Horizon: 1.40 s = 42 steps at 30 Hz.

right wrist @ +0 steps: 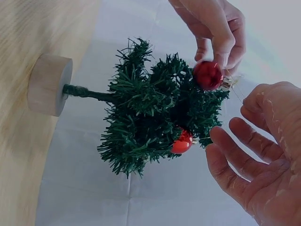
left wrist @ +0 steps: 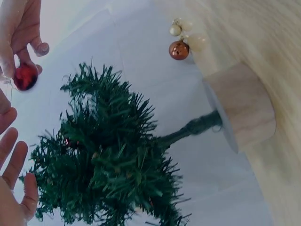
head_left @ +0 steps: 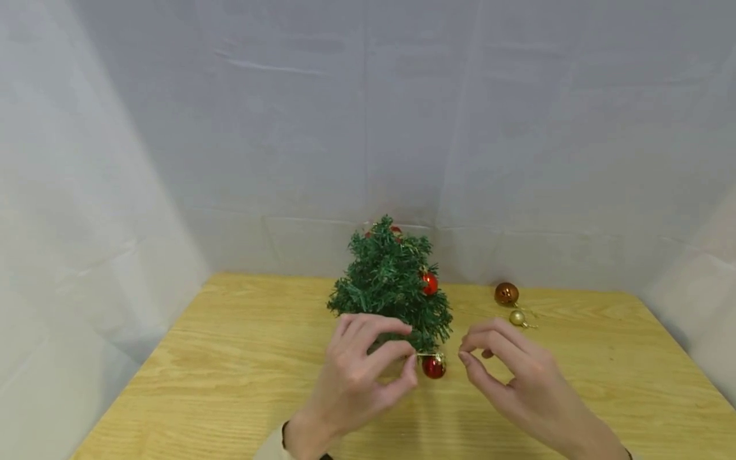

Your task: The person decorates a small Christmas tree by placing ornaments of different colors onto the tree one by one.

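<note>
A shiny red Christmas ball [head_left: 434, 367] with a gold cap hangs between my two hands, in front of a small artificial Christmas tree [head_left: 384, 284]. My left hand [head_left: 363, 367] pinches the ball's thin gold string between thumb and index finger. On the other side, my right hand [head_left: 517, 372] has its thumb and index fingertips together. A fine strand runs from the cap to those fingertips in the right wrist view, where the same red ball [right wrist: 208, 75] appears close to the left fingers. The other right fingers are loosely bent.
Another red ball [head_left: 429, 283] hangs on the tree's right side, with more red near the top. A brown ball [head_left: 506, 294] and a small gold ball [head_left: 517, 317] lie at the table's back right. The tree has a round wooden base [left wrist: 242, 108]. White sheeting [head_left: 287, 140] surrounds the wooden table [head_left: 230, 358].
</note>
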Motion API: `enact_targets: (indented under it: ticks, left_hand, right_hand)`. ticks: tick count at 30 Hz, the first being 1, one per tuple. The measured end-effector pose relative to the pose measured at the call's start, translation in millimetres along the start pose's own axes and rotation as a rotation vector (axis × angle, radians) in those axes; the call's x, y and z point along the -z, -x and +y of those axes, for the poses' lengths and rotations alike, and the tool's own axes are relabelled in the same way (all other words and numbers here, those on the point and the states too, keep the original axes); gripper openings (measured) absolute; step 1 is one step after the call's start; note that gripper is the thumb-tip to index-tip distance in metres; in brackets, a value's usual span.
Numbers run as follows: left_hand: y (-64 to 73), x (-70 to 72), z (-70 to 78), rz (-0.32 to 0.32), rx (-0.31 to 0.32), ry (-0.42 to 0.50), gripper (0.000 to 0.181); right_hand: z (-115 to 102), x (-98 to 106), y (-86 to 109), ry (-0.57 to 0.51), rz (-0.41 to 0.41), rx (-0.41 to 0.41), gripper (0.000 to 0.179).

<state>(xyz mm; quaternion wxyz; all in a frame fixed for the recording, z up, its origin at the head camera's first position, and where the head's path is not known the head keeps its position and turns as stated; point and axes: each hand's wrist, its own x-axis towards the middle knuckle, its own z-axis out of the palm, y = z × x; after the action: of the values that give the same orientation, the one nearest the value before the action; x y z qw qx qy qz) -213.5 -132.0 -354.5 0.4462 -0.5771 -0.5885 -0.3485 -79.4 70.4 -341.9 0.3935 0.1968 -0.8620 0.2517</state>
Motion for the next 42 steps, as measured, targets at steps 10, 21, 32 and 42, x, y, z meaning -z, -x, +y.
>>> enact_targets:
  ticks: [10,21,32,42]
  left_hand:
    - [-15.1,15.4,-9.5,0.071,0.029,0.010,0.022]
    - [-24.6,26.5,-17.6,0.129,0.090,0.035,0.022]
    - [-31.8,26.4,-27.3,0.141,0.204,0.031,0.022]
    - [-37.1,22.7,-34.4,0.156,0.306,0.016,0.012]
  right_hand:
    - [-0.7,-11.4,-20.9,-0.047,0.123,0.133,0.019]
    - [-4.8,-23.6,-42.2,-0.061,0.153,0.135,0.019]
    - [-2.9,-32.5,-66.1,-0.030,0.202,0.052,0.008]
    - [-2.0,-41.6,-79.1,-0.002,0.242,-0.036,0.004]
